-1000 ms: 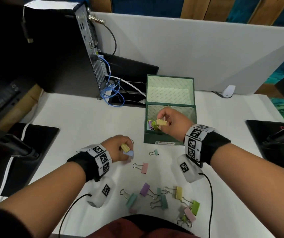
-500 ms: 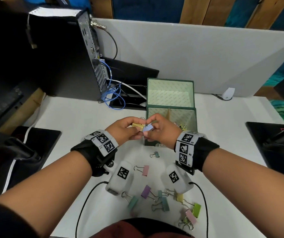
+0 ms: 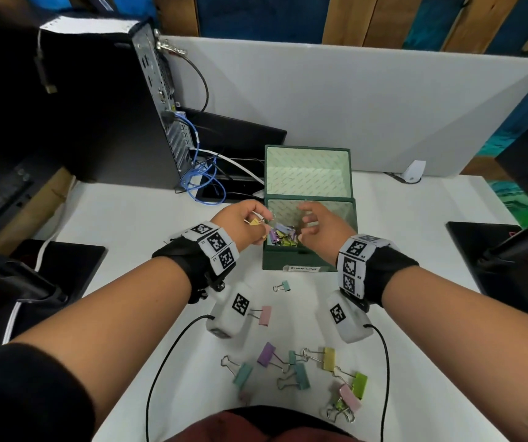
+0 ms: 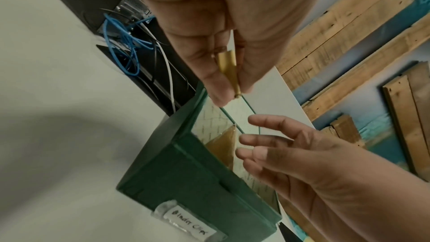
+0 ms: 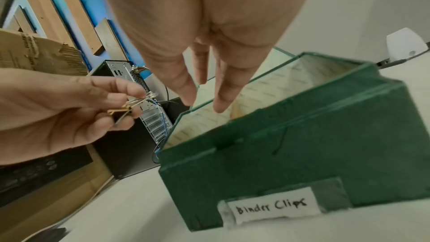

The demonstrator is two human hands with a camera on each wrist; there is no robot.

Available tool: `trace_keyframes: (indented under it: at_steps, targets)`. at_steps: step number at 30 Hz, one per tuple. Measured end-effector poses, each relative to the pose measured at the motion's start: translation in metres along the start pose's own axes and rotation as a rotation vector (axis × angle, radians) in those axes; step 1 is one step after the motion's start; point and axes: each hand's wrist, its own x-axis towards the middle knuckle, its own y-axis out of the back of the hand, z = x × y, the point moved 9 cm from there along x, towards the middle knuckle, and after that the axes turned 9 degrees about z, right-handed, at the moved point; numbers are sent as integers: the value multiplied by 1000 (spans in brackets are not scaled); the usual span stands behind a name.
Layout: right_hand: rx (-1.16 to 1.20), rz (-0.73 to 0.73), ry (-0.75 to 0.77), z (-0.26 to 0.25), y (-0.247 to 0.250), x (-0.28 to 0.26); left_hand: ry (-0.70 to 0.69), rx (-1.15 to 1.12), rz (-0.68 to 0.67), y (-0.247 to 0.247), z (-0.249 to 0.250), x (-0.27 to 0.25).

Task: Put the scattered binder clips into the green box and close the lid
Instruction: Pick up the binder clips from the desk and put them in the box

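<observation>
Over the open green box (image 3: 297, 263), which stands toward the far middle of the counter (image 3: 128, 224) with its lid (image 3: 307, 167) hinged back and upright, both hands are raised. Inside lies a small heap of coloured clips (image 3: 283, 234). The left hand (image 3: 243, 223) pinches a yellow binder clip (image 4: 227, 65) between thumb and fingertips just outside the box's left wall, the clip's wire handles pointing toward the opening. The right hand (image 3: 321, 229) hangs above the box's near right part with fingers spread and loose, holding nothing.

More binder clips (image 3: 300, 370) lie scattered along the near edge of the counter, with a pink clip (image 3: 264, 315) and a small teal clip (image 3: 283, 286) between them and the box.

These clips look light, hard and springy: painted steel bodies with thin wire loops that swing freely. They should not break if dropped, so a short release over the opening seems enough. The flat painted body gives the surest pinch; the loops are likely to pivot and slip, and tangled ones near the edge may lift together.

Both forearms reach forward from the near edge, wrists level, palms turned inward toward each other.
</observation>
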Motion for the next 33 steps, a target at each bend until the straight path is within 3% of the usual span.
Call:
trace_keyframes:
  at_steps: [7,10,15,18,22,24,33]
  targets:
    - [-59,-16,154,10,-1,-25,-138,253,-30,-16,28,11]
    - [-166,-179,199,16,-18,-39,-114,252,-123,-31,27,9]
    - [-485,-450,286,27,-51,-58,-198,269,-126,-29,21,0]
    - [-610,-529,368,27,-67,-65,-180,359,-277,-37,-2,-18]
    - [-730,-638,390,39,-87,-70,-191,651,-565,-59,-41,-52]
    - [-740,-658,396,45,-96,-75,-201,732,-649,-68,-57,-66]
    - [-745,-547,444,47,-103,-97,-273,788,-722,-87,-74,-88]
